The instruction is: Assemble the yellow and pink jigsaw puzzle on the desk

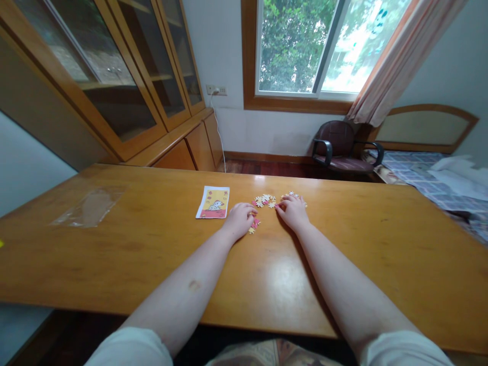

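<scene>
My left hand (241, 219) rests on the table with its fingers curled in, and a small bit of jigsaw puzzle piece shows between thumb and forefinger. Just beside it lie pink and yellow puzzle pieces (255, 223), partly covered by the fingers. My right hand (293, 211) is bent over more pieces (292, 193), with a pink piece (278, 206) at its thumb and fingertips. Between the hands, a little farther off, sits a loose pile of pieces (264, 200), mostly pale side up. Left of my left hand is a picture sheet (213, 202) showing a white cartoon animal on yellow and pink.
A clear plastic bag (89, 206) lies flat on the left of the wooden table (160, 254). Behind the table stand a glass-doored cabinet (129, 66), a dark office chair (335, 145) and a bed (438, 173) at the right. A white cord (218, 122) hangs from the wall socket.
</scene>
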Demonstrator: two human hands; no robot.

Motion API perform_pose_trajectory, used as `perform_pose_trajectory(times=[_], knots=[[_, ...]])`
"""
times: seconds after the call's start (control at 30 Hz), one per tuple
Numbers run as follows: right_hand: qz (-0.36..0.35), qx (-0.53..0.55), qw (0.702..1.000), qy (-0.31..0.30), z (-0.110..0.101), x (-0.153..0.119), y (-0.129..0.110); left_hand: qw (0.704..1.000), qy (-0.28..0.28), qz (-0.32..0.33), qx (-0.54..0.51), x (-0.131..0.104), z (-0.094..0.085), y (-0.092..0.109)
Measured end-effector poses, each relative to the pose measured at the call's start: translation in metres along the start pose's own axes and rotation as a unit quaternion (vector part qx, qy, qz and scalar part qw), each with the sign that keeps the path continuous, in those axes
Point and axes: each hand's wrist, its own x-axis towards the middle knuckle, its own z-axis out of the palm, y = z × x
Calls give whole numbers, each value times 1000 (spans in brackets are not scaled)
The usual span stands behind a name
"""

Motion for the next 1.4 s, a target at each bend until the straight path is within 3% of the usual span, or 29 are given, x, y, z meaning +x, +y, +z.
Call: perform_pose_trajectory(times=[0.1, 0.17, 0.3, 0.5, 0.6, 0.73, 0.83, 1.13, 1.4], knots=[[-20, 16, 999, 33, -4, -1, 0, 1000, -2, 1, 1, 0, 0, 0], [-78, 43, 995, 39, -7, -2, -2, 1000, -2, 1, 2, 0, 0, 0], [-206, 102, 973, -19, -8, -5, -10, 1000, 5, 4, 5, 0, 2, -3], [-252, 128, 956, -76, -2, -7, -18, 1000, -10, 19, 19, -1, 2, -4], [-232, 114, 964, -66, -4, -5, -12, 998, -33, 36, 36, -3, -1, 1], [-111, 65, 992, 3, -5, 0, 2, 993, -76, 75, 46, -7, -4, 8], [-57, 38, 998, 14, -3, 1, 7, 992, -84, 73, 52, -8, -5, 10], [-104, -40, 992, -63, 3, -2, -4, 997, -38, 33, 60, -3, -4, 6], [-116, -10, 992, -48, 8, 1, 1, 999, -5, 10, 33, -3, -5, 7]])
